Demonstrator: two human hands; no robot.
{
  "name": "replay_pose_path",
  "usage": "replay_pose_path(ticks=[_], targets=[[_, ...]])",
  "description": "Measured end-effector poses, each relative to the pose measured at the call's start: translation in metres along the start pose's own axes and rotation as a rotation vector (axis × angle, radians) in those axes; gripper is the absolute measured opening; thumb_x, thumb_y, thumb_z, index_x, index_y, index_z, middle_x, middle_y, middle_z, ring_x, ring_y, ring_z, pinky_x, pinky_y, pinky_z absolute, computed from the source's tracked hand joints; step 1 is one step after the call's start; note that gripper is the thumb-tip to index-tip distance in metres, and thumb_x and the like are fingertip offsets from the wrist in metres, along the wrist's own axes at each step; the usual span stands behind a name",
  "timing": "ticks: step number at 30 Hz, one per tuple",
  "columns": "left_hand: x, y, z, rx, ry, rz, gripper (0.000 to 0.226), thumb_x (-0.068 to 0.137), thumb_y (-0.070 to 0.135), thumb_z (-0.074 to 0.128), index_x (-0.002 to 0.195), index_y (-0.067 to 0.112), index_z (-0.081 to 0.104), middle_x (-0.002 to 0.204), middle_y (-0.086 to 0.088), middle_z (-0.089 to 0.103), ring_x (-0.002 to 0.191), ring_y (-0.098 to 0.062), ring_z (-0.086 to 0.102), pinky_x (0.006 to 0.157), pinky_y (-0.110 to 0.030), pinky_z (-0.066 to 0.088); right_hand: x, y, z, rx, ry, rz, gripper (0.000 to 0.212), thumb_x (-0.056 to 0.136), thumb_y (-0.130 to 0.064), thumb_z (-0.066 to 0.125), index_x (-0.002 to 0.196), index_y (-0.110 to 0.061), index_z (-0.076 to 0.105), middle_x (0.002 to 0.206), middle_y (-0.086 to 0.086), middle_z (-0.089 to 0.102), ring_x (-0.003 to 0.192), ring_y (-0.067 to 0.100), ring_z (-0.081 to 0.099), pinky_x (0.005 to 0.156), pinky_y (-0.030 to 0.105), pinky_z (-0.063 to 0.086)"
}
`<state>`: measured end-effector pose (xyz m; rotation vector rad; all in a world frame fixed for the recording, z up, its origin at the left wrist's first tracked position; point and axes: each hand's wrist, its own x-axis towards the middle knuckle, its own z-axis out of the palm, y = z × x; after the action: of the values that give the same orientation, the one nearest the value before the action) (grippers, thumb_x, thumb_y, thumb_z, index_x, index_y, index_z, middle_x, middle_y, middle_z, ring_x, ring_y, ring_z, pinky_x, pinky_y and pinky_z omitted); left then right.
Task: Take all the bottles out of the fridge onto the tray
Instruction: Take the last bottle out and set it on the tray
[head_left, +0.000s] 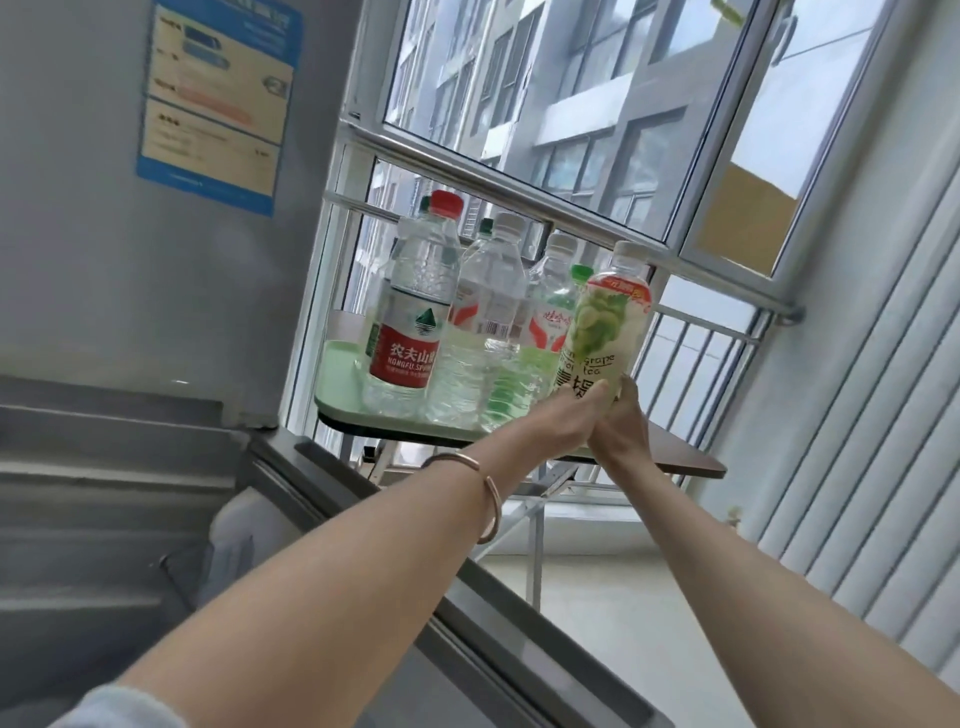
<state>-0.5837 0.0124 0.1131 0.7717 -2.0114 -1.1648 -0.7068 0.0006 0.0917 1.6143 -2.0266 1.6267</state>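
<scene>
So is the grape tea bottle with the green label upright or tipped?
Upright. The grape tea bottle with the green label has its white cap on top while both hands, left and right, grip its base above the pale green plastic tray.

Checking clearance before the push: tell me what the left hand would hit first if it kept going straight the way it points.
Probably the grape tea bottle, which the left hand already touches at its base alongside the right hand. Beyond it stand the clear water bottles; depth is uncertain.
</scene>
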Motion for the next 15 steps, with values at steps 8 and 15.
replay_pose_path(ticks=[8, 15], targets=[[-0.043, -0.009, -0.01, 0.184, 0.195, 0.097, 0.022, 0.094, 0.013, 0.047, 0.108, 0.004, 0.061, 0.115, -0.011, 0.065, 0.099, -0.027, 0.061, 0.081, -0.034, 0.053, -0.036, 0.006, -0.005, -0.088, 0.298, -0.098, 0.051, 0.078, -0.037, 0.065, 0.122, -0.013, 0.05, 0.099, 0.002, 0.059, 0.084, 0.02, 0.058, 0.067, 0.034, 0.05], [-0.124, -0.064, -0.063, 0.775, -0.09, -0.172, 0.03, 0.083, 0.03, 0.05, 0.091, 0.013, 0.073, 0.096, -0.005, 0.071, 0.09, -0.025, 0.065, 0.076, -0.037, 0.051, -0.122, -0.04, 0.015, -0.028, -0.243, -0.4, 0.006, 0.076, -0.016, 0.06, 0.075, -0.019, 0.065, 0.064, -0.003, 0.065, 0.056, 0.017, 0.061, 0.053, 0.036, 0.054]])
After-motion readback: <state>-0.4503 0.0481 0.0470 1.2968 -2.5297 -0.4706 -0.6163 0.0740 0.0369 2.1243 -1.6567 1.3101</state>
